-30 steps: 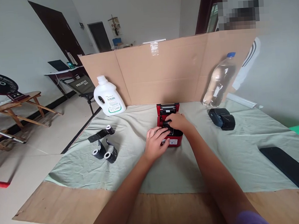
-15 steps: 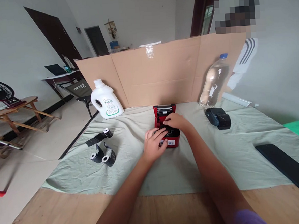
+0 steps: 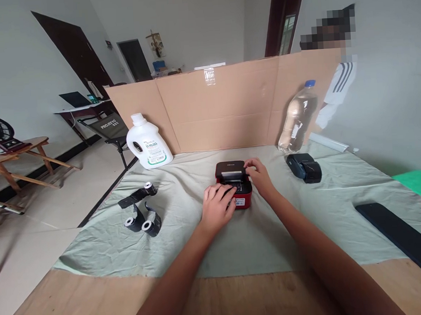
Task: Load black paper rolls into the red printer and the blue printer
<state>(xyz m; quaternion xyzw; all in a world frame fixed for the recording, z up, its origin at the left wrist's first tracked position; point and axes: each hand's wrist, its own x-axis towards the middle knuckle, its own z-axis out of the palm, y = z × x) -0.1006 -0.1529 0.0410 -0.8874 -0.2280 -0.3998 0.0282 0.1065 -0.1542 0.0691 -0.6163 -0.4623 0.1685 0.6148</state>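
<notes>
A small red and black receipt printer (image 3: 247,200) sits on the green cloth in front of me, its black lid (image 3: 230,167) now lowered, though a gap still shows beneath it. My left hand (image 3: 217,205) lies over the front left of the printer, fingers stretched across its top and thumb near the front label. At the lid's right corner, my right hand (image 3: 260,177) has bent fingers closed on the edge. Whatever lies inside the printer is mostly hidden by the lid and my left fingers.
Several black paper rolls (image 3: 152,225) lie at the left. A white jug (image 3: 149,144) and a water bottle (image 3: 297,121) stand before the cardboard screen (image 3: 222,109). Rightward are a black handheld device (image 3: 304,167) and a long black pad (image 3: 403,238). A person (image 3: 341,80) is behind the screen.
The printer's lid has swung down from upright toward the body. My right hand has moved from inside the printer to the lid's right corner. My left hand stays on the front left.
</notes>
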